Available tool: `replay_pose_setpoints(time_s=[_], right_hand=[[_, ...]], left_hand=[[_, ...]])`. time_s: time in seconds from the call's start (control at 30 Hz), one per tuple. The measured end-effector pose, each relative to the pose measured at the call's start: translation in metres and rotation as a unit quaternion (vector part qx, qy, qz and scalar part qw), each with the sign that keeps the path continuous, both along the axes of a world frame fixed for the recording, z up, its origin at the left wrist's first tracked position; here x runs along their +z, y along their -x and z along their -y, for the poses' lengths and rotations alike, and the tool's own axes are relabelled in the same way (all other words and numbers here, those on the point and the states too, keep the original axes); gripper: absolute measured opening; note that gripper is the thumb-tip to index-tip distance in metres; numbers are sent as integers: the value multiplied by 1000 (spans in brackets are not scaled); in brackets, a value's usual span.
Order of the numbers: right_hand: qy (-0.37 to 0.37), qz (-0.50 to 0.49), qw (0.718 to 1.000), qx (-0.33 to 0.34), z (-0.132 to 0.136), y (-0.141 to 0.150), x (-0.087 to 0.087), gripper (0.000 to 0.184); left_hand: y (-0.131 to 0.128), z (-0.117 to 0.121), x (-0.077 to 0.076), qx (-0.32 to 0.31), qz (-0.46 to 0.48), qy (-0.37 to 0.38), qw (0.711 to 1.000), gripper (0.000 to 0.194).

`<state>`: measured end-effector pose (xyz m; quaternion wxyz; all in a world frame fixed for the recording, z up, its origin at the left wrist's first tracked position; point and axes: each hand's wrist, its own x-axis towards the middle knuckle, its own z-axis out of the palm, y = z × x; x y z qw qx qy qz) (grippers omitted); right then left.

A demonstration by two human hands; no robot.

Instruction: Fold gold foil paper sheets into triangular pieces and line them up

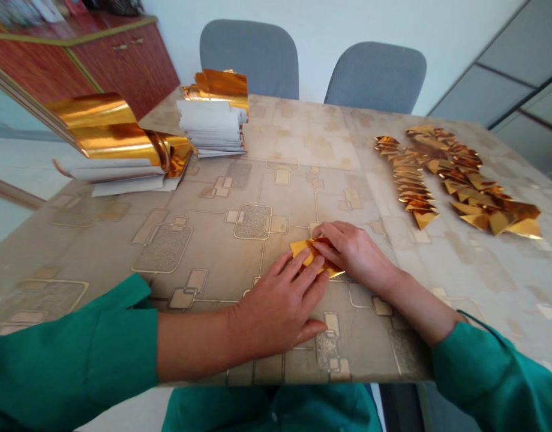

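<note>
A small piece of folded gold foil paper (329,268) lies on the patterned table in front of me, partly covered by my fingers. My left hand (287,300) rests on its near left side, palm down with fingers stretched out and slightly spread. Curled over the far right part of the paper, my right hand (354,252) grips it, with the thumb and fingers pressed on its surface. The two hands almost meet over the paper.
At the back left stand a stack of strips (213,129) with white backs and a curling pile of gold foil sheets (111,126). Rows of folded gold pieces (413,186) lie at the right. Two grey chairs (249,57) stand beyond the table (285,180).
</note>
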<state>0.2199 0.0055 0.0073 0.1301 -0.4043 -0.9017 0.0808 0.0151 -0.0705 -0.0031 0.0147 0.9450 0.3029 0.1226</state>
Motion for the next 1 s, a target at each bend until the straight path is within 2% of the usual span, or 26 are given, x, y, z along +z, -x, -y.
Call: replay_pose_setpoints(time_s=[0.2, 0.33, 0.43, 0.53, 0.67, 0.77, 1.0], right_hand=[[-125, -44, 989, -72, 12, -3, 5, 11], [-96, -39, 993, -58, 33, 0, -2, 9], [-65, -32, 995, -75, 42, -4, -10, 8], [-54, -29, 994, -87, 43, -11, -13, 10], [-68, 4, 994, -87, 42, -13, -12, 9], [-80, 24, 992, -93, 42, -11, -13, 10], [-90, 16, 991, -101, 41, -10, -16, 15]], left_hand=[[1, -2, 0, -1, -7, 0, 1000, 68], [1, -3, 0, -4, -5, -3, 1000, 69], [2, -4, 0, -5, -6, 1, 1000, 68], [6, -7, -1, -12, -10, 9, 1000, 69], [15, -15, -1, -52, -26, 31, 998, 78], [24, -19, 0, -78, -35, 43, 995, 74], [57, -12, 3, -62, -46, 25, 997, 67]])
